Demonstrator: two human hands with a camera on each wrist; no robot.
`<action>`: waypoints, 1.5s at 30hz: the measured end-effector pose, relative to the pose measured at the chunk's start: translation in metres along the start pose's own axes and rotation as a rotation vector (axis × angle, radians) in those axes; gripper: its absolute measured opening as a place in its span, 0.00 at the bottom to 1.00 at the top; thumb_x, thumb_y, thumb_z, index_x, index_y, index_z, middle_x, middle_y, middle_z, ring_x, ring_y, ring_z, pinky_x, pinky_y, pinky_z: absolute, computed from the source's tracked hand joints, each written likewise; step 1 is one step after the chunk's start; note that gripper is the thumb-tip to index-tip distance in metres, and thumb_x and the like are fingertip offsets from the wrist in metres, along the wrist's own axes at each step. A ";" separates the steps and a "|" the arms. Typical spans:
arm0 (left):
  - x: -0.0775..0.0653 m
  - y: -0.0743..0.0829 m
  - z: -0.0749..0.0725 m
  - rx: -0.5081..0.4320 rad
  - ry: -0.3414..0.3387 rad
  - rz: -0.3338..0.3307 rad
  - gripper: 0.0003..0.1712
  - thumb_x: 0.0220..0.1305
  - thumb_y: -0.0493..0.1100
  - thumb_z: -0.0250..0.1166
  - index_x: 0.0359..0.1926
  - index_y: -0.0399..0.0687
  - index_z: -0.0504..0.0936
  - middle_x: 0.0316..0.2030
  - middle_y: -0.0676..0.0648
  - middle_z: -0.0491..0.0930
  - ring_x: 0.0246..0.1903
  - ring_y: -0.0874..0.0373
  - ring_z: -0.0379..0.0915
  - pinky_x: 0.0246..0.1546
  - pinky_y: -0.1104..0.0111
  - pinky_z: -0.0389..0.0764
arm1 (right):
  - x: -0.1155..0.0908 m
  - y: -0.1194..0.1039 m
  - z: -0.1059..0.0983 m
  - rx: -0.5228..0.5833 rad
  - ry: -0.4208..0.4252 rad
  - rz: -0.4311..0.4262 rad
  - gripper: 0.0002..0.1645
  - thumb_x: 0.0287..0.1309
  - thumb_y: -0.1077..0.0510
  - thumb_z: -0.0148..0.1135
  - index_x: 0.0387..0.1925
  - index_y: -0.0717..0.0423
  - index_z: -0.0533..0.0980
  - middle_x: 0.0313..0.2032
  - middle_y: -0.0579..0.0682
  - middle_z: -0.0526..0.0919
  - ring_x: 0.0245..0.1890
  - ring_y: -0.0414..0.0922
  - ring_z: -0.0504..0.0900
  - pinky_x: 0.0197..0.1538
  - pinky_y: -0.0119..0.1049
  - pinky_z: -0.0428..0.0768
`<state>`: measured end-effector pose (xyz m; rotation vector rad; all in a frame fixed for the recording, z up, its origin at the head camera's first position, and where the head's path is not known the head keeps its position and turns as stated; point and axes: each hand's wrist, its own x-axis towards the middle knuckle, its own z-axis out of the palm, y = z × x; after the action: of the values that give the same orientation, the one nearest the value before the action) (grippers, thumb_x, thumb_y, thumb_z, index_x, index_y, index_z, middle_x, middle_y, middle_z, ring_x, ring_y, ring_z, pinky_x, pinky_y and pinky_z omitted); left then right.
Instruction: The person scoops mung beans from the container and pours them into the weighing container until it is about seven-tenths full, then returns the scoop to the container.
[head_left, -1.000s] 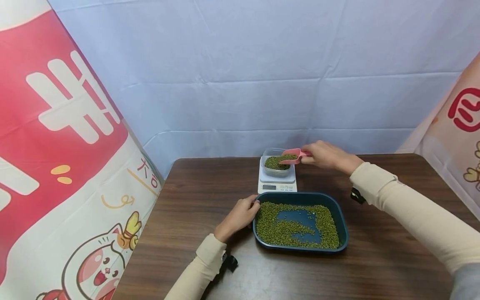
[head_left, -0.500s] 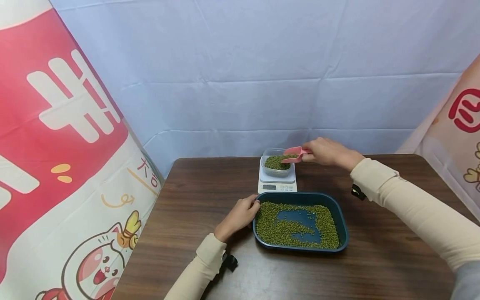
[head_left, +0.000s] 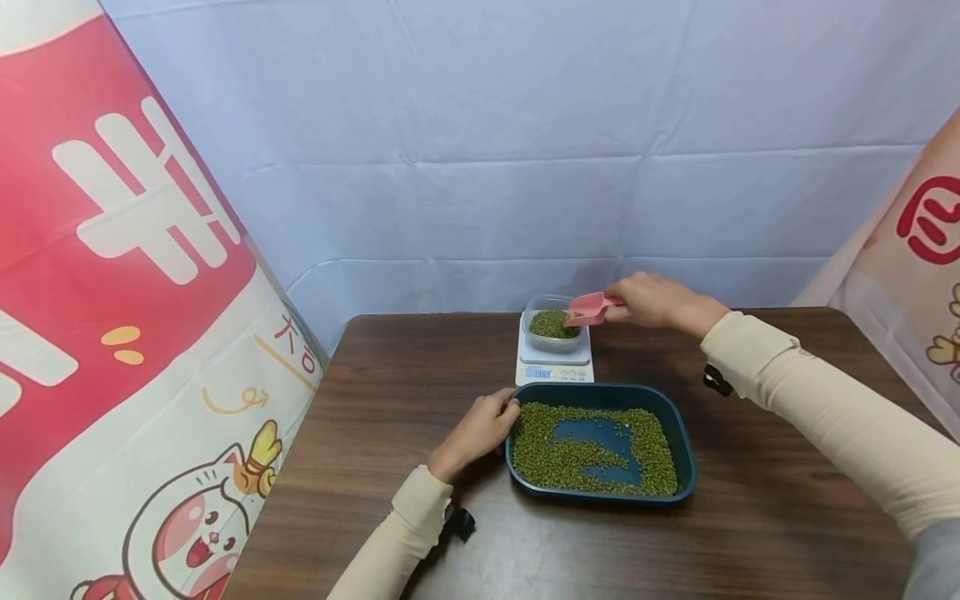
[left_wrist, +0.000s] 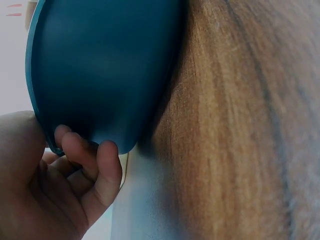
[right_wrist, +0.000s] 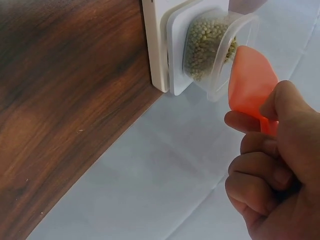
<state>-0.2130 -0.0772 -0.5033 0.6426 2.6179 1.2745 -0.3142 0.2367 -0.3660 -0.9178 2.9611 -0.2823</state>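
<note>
My right hand (head_left: 651, 301) grips the handle of a pink scoop (head_left: 587, 309), tilted over the right rim of a clear plastic container (head_left: 553, 343). Only a few green beans show in the scoop. In the right wrist view, the orange-looking scoop (right_wrist: 250, 82) has its lip at the container rim, with green beans (right_wrist: 205, 42) heaped inside. That container sits on a white kitchen scale (head_left: 576, 376), whose display glows blue with digits. My left hand (head_left: 480, 427) holds the left back corner of a dark blue tray (head_left: 592, 432), its fingers curled against the outer wall (left_wrist: 105, 70).
Green beans (head_left: 536, 467) spread over the tray floor, with bare patches in the middle. Tray and scale stand close together on a brown wooden table (head_left: 405, 367). A pale cloth (head_left: 480, 208) hangs behind the table's back edge, and printed banners (head_left: 150, 333) flank both sides.
The scoop has tilted further and most of its beans have gone into the container. The scale's dark display has lit up. My left hand and the tray stay put.
</note>
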 end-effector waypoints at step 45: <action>0.001 -0.002 0.001 -0.015 -0.010 0.003 0.17 0.77 0.48 0.43 0.55 0.53 0.76 0.16 0.47 0.73 0.09 0.53 0.71 0.10 0.65 0.78 | -0.014 -0.006 0.007 0.004 0.065 -0.075 0.07 0.61 0.51 0.61 0.29 0.47 0.74 0.17 0.43 0.68 0.16 0.39 0.65 0.21 0.33 0.66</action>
<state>-0.2145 -0.0767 -0.5052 0.6488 2.5979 1.2862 -0.2990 0.2384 -0.3718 -1.0403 2.9875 -0.3269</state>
